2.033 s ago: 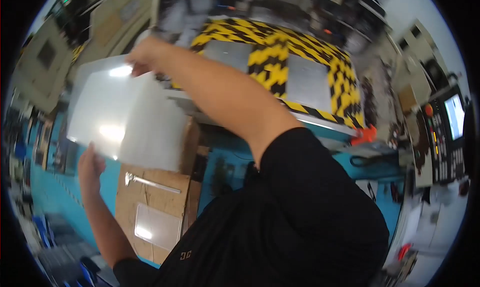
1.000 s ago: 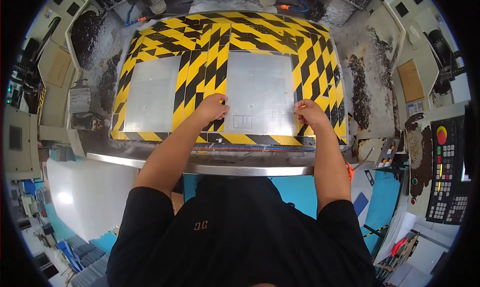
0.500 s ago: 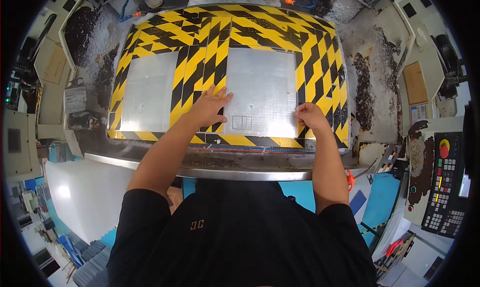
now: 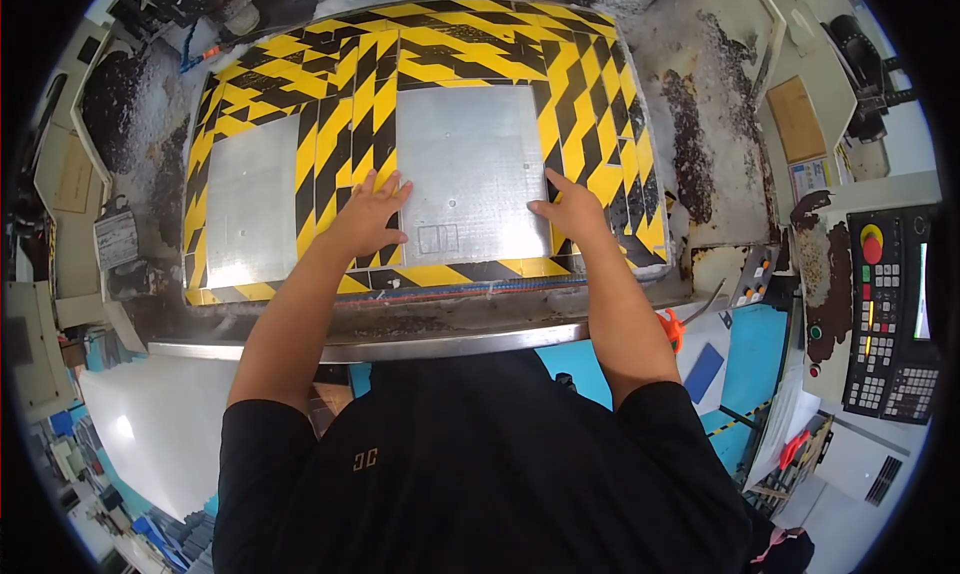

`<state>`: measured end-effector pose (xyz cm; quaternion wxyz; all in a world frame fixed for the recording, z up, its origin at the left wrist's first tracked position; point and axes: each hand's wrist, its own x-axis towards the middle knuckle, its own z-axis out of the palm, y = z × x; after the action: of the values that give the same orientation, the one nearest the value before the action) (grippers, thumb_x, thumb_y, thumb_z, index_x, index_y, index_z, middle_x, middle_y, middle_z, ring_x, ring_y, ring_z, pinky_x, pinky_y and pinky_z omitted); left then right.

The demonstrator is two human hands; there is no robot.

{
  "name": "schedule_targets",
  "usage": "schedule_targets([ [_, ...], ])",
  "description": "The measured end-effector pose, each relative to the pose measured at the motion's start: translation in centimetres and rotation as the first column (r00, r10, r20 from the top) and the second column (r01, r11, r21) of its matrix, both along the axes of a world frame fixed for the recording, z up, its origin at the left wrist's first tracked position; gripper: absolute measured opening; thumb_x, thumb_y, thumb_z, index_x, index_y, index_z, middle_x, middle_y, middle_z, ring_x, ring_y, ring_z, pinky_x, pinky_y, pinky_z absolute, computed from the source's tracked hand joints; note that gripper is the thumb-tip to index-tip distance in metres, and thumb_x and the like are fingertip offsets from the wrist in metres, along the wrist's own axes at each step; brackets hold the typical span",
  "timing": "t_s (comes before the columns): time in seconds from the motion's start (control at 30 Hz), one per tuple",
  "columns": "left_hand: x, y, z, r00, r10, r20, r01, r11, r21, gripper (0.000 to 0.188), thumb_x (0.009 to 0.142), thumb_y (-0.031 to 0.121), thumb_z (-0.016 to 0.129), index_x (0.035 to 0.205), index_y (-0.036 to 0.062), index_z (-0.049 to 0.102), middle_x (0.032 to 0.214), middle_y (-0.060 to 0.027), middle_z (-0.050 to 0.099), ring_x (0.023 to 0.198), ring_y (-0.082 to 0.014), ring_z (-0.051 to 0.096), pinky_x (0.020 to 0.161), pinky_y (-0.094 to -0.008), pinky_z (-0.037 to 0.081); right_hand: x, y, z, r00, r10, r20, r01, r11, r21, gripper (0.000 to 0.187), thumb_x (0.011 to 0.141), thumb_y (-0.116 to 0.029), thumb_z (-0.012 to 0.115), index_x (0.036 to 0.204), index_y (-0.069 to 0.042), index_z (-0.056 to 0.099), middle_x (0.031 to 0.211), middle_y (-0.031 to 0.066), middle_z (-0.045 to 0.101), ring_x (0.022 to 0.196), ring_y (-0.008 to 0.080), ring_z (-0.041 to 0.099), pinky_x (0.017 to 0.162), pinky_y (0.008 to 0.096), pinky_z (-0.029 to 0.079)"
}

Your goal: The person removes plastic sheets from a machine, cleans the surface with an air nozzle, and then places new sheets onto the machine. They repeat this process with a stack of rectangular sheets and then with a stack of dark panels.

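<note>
A flat bed is covered in yellow-and-black striped tape (image 4: 460, 49), with two smooth grey rectangular panels framed by it. My left hand (image 4: 366, 220) lies with fingers spread across the tape strip and the left edge of the larger right panel (image 4: 468, 154). At that panel's opposite edge rests my right hand (image 4: 577, 212), thumb and index finger apart and nothing seen between them. Its other fingers are partly hidden. The smaller left panel (image 4: 252, 204) lies beyond my left hand, untouched. Small round marks and a faint rectangular outline show on the right panel.
A metal rail (image 4: 450, 346) runs along the near side of the bed. Rusty, chip-strewn walls (image 4: 690, 114) flank it. At the right stands a control panel (image 4: 885, 314) with a red knob. Orange-handled scissors (image 4: 671, 328) are beside my right forearm.
My right hand has gone from a closed pinch to spread fingers at the right panel's edge. My left hand stays in place on the tape. The whole view has shifted.
</note>
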<state>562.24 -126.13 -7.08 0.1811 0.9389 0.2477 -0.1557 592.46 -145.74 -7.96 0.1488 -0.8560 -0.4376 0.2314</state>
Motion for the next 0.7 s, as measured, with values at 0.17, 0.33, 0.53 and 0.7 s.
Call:
schedule_targets([
  [0.17,-0.1,0.1,0.0,1.0,-0.003,0.003,0.003,1.0,-0.011,0.089,0.077,0.036,0.077,0.151,0.0163,0.032,0.159,-0.0135,0.021,0.146,-0.0438,0.015,0.118,-0.0513,0.02,-0.2,0.0,0.7,1.0,0.001,-0.018,-0.002,0.999,-0.046,0.077,0.076,-0.045,0.077,0.141,-0.014,0.05,0.114,0.0236,0.066,0.107,0.036,0.063,0.092,0.0398,0.049],
  [0.33,-0.5,0.0,-0.3,0.999,-0.006,0.052,0.007,1.0,-0.023,0.088,0.075,0.034,0.079,0.149,0.0143,0.035,0.159,-0.0144,0.023,0.145,-0.0447,0.016,0.118,-0.0515,0.021,-0.6,-0.2,0.9,0.999,0.037,0.001,-0.036,0.998,-0.057,0.074,0.078,-0.045,0.075,0.14,-0.013,0.051,0.111,0.0244,0.066,0.106,0.0368,0.063,0.091,0.0409,0.049],
  [0.53,-0.3,0.0,-0.5,0.999,-0.02,0.044,0.021,1.0,-0.02,0.088,0.075,0.034,0.079,0.149,0.0138,0.035,0.158,-0.0152,0.024,0.145,-0.0452,0.017,0.117,-0.0516,0.022,-0.4,-0.4,0.2,0.997,0.058,0.057,-0.054,0.996,-0.07,0.073,0.079,-0.047,0.074,0.14,-0.013,0.051,0.112,0.0241,0.066,0.106,0.038,0.063,0.092,0.0418,0.049],
  [0.7,-0.7,0.6,-1.4,0.996,-0.04,0.078,0.04,0.999,-0.002,0.087,0.077,0.033,0.078,0.149,0.0145,0.034,0.158,-0.0155,0.023,0.145,-0.0456,0.016,0.117,-0.0518,0.022,-0.2,-0.1,0.3,0.996,0.077,0.051,-0.073,0.995,-0.066,0.073,0.079,-0.048,0.074,0.139,-0.013,0.052,0.114,0.0241,0.065,0.109,0.0381,0.061,0.093,0.0421,0.048],
])
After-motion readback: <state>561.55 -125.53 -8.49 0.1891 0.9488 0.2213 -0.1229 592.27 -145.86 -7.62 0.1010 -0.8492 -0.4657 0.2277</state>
